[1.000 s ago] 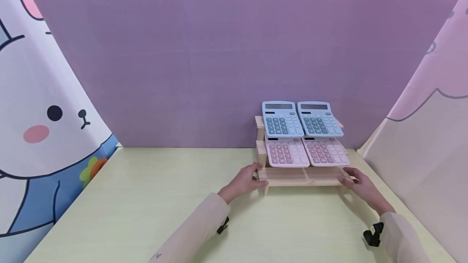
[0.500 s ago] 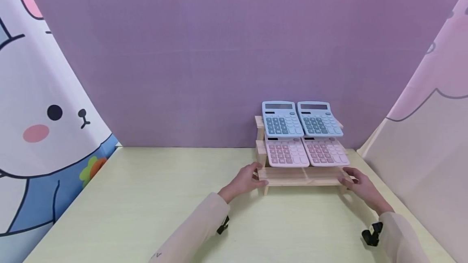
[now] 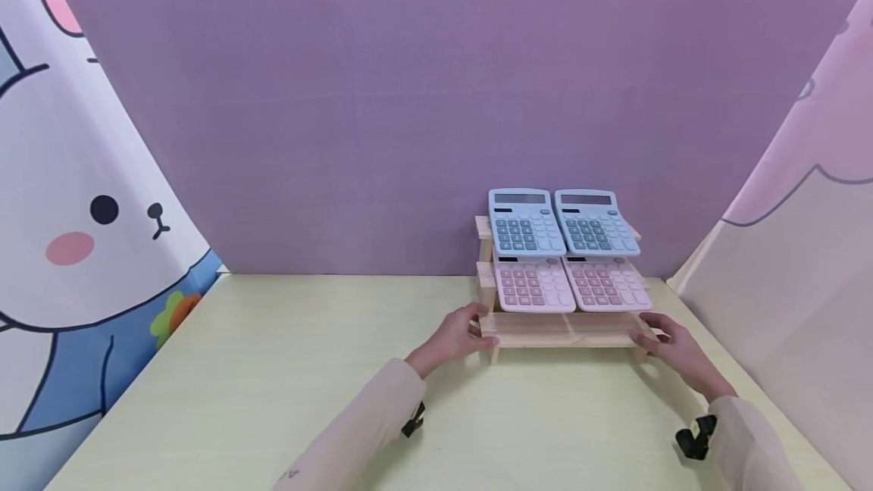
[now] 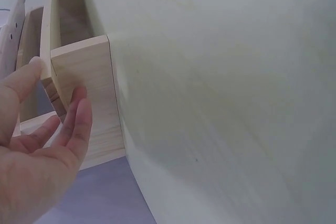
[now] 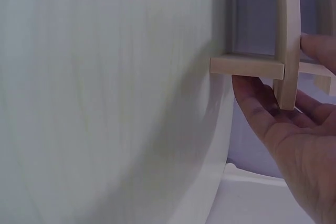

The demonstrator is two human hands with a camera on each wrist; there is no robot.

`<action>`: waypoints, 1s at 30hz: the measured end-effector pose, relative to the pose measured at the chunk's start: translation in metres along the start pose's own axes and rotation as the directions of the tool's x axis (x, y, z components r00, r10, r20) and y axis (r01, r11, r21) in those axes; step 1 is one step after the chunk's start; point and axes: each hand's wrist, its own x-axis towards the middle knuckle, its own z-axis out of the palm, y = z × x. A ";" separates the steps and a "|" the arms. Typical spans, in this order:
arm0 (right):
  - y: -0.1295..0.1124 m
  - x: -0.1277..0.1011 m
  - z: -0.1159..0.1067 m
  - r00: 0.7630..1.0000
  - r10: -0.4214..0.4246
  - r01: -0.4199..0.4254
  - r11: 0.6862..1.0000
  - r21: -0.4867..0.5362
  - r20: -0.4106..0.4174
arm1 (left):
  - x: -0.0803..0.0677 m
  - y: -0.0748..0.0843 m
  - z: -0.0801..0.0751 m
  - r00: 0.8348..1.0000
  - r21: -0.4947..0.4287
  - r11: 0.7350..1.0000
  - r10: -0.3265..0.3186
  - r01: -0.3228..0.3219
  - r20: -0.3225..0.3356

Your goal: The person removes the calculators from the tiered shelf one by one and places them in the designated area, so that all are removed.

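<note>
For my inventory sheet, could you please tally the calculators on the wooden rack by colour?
Blue calculators: 2, on the upper tier
Pink calculators: 2, on the middle tier
Total: 4, on one wooden rack

R hand (image 5: pixel 294 135) grips wooden rack (image 5: pixel 286 40) end (thumb over, fingers under) on table (image 5: pixel 105 98).
</note>
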 end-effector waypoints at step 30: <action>0.015 0.006 -0.008 0.993 0.033 -0.064 0.957 0.283 0.111 | -0.003 0.001 0.000 1.000 -0.045 0.999 -0.007 0.006 -0.009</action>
